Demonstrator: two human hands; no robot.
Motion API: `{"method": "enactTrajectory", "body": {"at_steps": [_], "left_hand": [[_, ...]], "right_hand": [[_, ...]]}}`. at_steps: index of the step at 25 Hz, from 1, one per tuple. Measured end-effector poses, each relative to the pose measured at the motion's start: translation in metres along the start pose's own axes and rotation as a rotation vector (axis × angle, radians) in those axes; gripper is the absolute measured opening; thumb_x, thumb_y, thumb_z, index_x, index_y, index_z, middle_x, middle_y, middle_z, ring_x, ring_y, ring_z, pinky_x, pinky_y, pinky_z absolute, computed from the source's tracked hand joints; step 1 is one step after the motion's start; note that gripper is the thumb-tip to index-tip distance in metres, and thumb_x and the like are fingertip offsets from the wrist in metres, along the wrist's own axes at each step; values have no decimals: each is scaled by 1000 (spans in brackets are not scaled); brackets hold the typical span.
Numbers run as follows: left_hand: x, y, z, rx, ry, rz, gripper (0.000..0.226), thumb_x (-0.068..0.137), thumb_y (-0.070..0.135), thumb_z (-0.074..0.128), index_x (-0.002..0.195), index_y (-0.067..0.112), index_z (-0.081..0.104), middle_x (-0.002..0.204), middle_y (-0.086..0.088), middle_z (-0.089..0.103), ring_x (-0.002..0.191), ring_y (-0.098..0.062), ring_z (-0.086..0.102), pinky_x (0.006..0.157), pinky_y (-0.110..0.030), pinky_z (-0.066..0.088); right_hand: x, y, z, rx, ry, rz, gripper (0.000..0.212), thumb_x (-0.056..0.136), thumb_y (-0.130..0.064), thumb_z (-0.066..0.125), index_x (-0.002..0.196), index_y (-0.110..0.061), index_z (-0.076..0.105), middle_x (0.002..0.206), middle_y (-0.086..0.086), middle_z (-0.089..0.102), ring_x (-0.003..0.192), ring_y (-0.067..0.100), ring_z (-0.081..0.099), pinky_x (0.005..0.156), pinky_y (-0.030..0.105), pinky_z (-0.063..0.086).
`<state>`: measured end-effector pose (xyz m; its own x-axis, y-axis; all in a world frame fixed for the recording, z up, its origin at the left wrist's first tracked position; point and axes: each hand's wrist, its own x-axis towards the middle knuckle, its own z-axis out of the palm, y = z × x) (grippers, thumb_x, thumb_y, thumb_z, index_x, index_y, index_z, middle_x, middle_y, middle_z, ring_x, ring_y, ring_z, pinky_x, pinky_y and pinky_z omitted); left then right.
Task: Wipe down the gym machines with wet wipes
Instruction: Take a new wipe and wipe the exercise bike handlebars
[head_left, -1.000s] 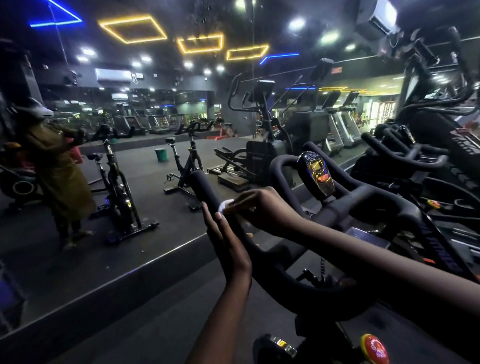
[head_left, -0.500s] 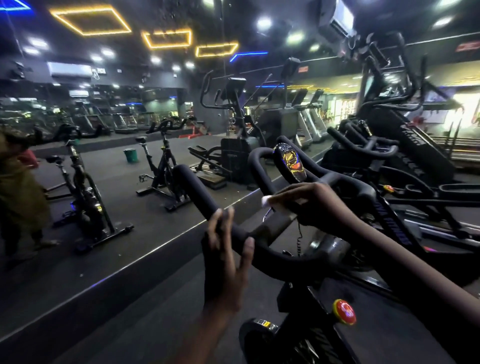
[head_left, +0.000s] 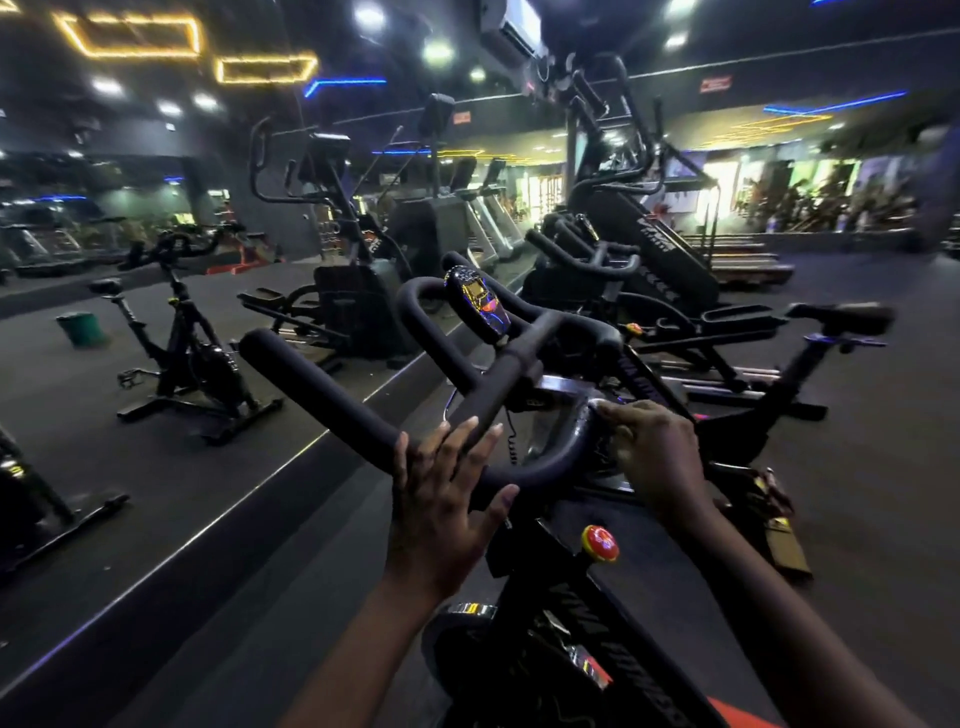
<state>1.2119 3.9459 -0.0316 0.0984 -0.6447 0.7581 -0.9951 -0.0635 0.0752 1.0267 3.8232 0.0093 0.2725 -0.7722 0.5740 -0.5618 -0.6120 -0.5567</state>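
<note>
1. Spin bike (head_left: 571, 649) with a black metal frame stands directly before the person on the dark gym floor and fills the lower middle of the view
2. Its black padded handlebar (head_left: 332, 395) runs from a free end at the left, across the middle, to a bend at the right
3. The left hand (head_left: 441, 499) rests on the near part of the handlebar; the fingers are straight and spread, the thumb lies on the near side, and it holds nothing
4. The right hand (head_left: 649, 452) sits on the right bend, and its fingers are curled down over the padding
5. A small pale patch (head_left: 597, 404) shows at these fingertips, but it is too blurred to tell if it is a wet wipe
6. A small oval display (head_left: 478, 306) with colourful reflections stands on the front middle of the handlebar, well apart from both hands
7. A round red knob (head_left: 600, 543) sits on the frame below the handlebar, between the two forearms
8. At the left a second black spin bike (head_left: 192, 353) shows, with a green bucket (head_left: 80, 328) on the floor beside it
9. More dark machines stand behind, under yellow light frames (head_left: 265, 70) on the ceiling
</note>
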Motion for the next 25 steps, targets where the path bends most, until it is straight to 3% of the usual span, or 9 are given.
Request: {"method": "enactTrajectory", "body": {"at_steps": [4, 7, 10, 13, 17, 20, 25], "left_hand": [[-1, 0, 1, -27, 3, 7, 56, 96, 61, 21, 139, 30, 40, 140, 2, 48, 130, -19, 38, 114, -49, 10], [-2, 0, 1, -32, -14, 1, 56, 96, 61, 20, 140, 31, 37, 139, 1, 48, 130, -20, 37, 115, -46, 5], [-2, -1, 2, -28, -13, 9, 56, 96, 61, 21, 139, 30, 39, 137, 0, 50, 129, -21, 39, 115, -45, 5], [-1, 0, 2, -25, -3, 14, 56, 96, 60, 21, 137, 29, 41, 134, -1, 53, 127, -22, 40, 114, -46, 7], [-2, 1, 1, -37, 1, 9, 58, 96, 60, 21, 137, 27, 44, 133, -1, 54, 127, -23, 40, 114, -45, 6], [-2, 2, 1, -41, 5, 10, 59, 96, 60, 21, 136, 25, 47, 133, -2, 54, 127, -23, 41, 114, -45, 5], [-2, 1, 3, -33, -8, 9, 61, 96, 60, 21, 135, 23, 51, 132, -3, 55, 126, -23, 42, 114, -45, 5]], "right_hand": [[-44, -32, 7, 57, 150, -11, 44, 74, 12, 58, 108, -14, 70, 89, 5, 66, 76, 22, 63, 70, 23, 41], [-73, -52, 7, 45, 104, -84, 39, 72, 4, 68, 104, -19, 71, 83, 1, 64, 69, 15, 62, 64, 16, 41], [-62, -52, -9, 27, 62, -230, 34, 70, 0, 69, 99, -18, 73, 84, 1, 68, 68, 9, 61, 63, 10, 38], [-7, -34, -24, -134, 119, -192, 31, 76, 4, 62, 97, -15, 74, 97, 6, 71, 83, 21, 67, 70, 20, 45], [30, -27, -12, -493, -204, -251, 30, 86, -7, 50, 109, -15, 68, 111, 6, 64, 101, 27, 61, 78, 31, 48], [23, -32, -8, -613, -221, -260, 31, 89, -7, 46, 114, -12, 64, 112, 6, 61, 103, 23, 57, 78, 29, 44], [-19, -71, -12, -582, -334, -395, 27, 94, -11, 41, 109, -7, 63, 110, 8, 58, 106, 23, 51, 80, 32, 47]]}}
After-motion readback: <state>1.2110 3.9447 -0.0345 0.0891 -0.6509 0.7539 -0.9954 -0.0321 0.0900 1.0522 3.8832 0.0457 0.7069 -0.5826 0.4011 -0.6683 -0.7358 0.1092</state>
